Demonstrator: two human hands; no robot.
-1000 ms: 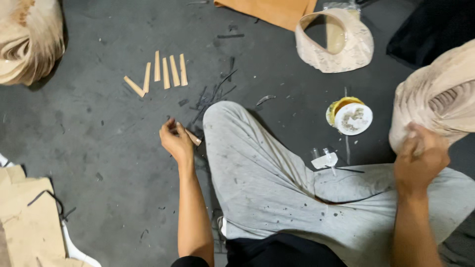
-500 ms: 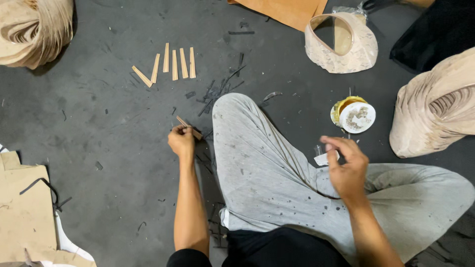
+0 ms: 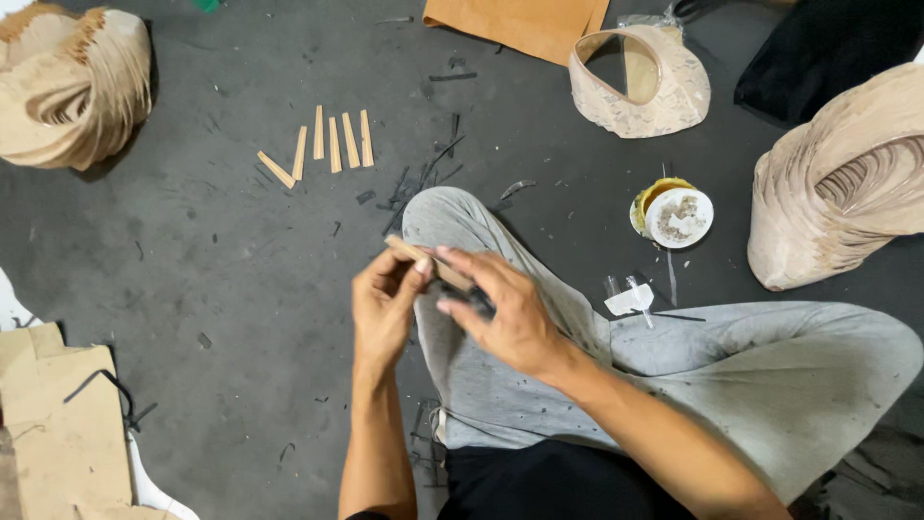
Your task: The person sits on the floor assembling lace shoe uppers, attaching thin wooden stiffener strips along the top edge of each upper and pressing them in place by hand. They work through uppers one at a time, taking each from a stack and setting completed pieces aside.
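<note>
Head view looks down on a dark floor (image 3: pixel 192 289) where the person sits cross-legged in grey trousers (image 3: pixel 674 385). Big layered cardboard forms stand at the right edge (image 3: pixel 837 183) and upper left (image 3: pixel 67 87). Half a second ago the hands were apart; now they meet at centre frame, over the knee. Left hand (image 3: pixel 385 313) pinches a thin wooden strip (image 3: pixel 423 260) between thumb and fingers; right hand (image 3: pixel 505 313) closes on its other end, seemingly with a dark tool. Five more strips (image 3: pixel 327 146) lie upper left; a glue tin (image 3: pixel 674 212) sits right of centre.
</note>
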